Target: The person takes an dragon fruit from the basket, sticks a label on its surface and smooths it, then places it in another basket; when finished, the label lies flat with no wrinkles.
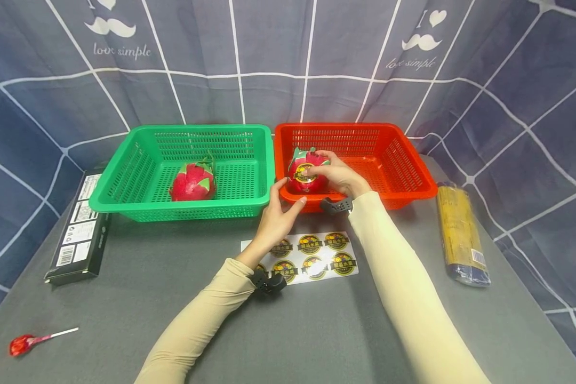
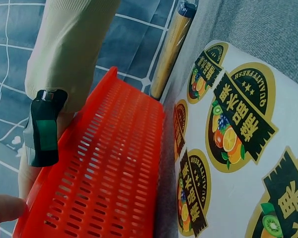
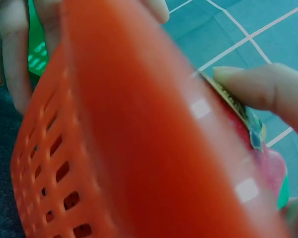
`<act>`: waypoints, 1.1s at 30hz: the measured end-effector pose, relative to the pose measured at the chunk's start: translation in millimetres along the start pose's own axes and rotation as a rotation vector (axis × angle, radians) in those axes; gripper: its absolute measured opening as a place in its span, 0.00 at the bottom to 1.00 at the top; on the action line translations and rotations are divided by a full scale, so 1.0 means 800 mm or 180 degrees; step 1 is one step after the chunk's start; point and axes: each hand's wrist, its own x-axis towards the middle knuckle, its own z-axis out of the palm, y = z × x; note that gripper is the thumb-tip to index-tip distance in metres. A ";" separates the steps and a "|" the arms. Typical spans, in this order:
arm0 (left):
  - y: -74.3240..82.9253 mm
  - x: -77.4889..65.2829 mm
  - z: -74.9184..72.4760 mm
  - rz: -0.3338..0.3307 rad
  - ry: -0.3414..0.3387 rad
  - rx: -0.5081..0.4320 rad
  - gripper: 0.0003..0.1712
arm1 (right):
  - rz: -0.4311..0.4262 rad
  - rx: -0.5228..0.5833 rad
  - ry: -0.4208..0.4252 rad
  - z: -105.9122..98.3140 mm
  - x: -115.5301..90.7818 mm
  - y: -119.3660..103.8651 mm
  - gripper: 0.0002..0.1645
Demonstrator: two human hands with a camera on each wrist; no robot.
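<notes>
A dragon fruit [image 1: 317, 184] with a round black-and-gold sticker [image 1: 306, 173] on its front sits at the left end of the red basket [image 1: 409, 196]. My right hand [image 1: 337, 173] grips this fruit from the right, thumb at the sticker; the right wrist view shows the thumb [image 3: 260, 89] by the sticker's edge. At the basket's front left corner is my left hand [image 1: 277, 217], thumb and fingers spread and holding no fruit. Below it lies a white sheet of stickers [image 1: 322, 241], large in the left wrist view. The red wall hides most of the fruit from the right wrist.
A green basket [image 1: 206, 209] on the left holds another dragon fruit [image 1: 190, 184]. Beside it lies a black-and-white box [image 1: 79, 232]. A lollipop [image 1: 23, 345] is at the front left, and a yellow wrapped pack [image 1: 461, 229] at the right. Checked cloth hangs behind.
</notes>
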 end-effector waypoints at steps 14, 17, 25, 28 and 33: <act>-0.001 -0.001 -0.001 -0.0017 0.0053 0.0100 0.38 | 0.0150 -0.0993 -0.0136 0.000 -0.001 0.002 0.47; -0.002 -0.001 -0.001 -0.0018 0.0055 0.0099 0.38 | 0.0151 -0.1308 -0.0072 0.001 -0.005 0.001 0.51; -0.002 -0.002 0.000 0.0014 0.0040 0.0122 0.38 | -0.0089 -0.1607 -0.0021 0.010 -0.010 0.001 0.51; -0.002 -0.001 0.000 0.0018 0.0055 0.0139 0.38 | -0.0175 -0.1602 0.0033 0.010 -0.009 0.001 0.47; -0.003 -0.001 0.001 0.0040 0.0054 0.0102 0.39 | -0.0332 -0.1777 0.0390 0.009 -0.008 0.001 0.45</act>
